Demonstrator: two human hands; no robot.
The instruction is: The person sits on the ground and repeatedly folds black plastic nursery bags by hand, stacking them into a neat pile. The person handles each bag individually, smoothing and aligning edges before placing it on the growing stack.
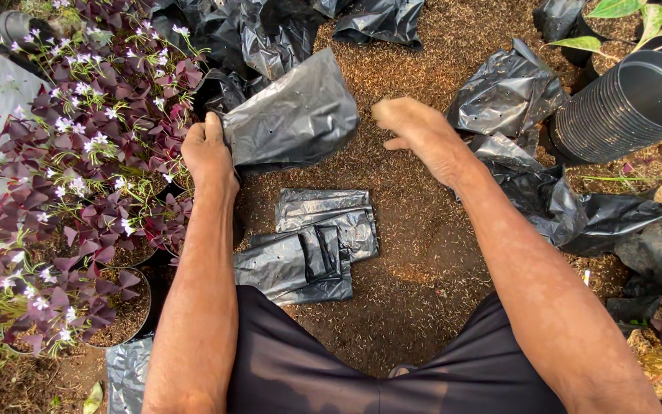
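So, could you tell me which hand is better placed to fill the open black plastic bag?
Probably the right hand: it hovers free beside the open black plastic bag, while the left hand grips its edge.

The right hand (pixel 411 126) is motion-blurred, its fingers indistinct. The left hand (pixel 207 153) hides its fingertips behind the bag (pixel 293 115). Right of the bag, the pot stack (pixel 626 103) is cut by the frame edge.
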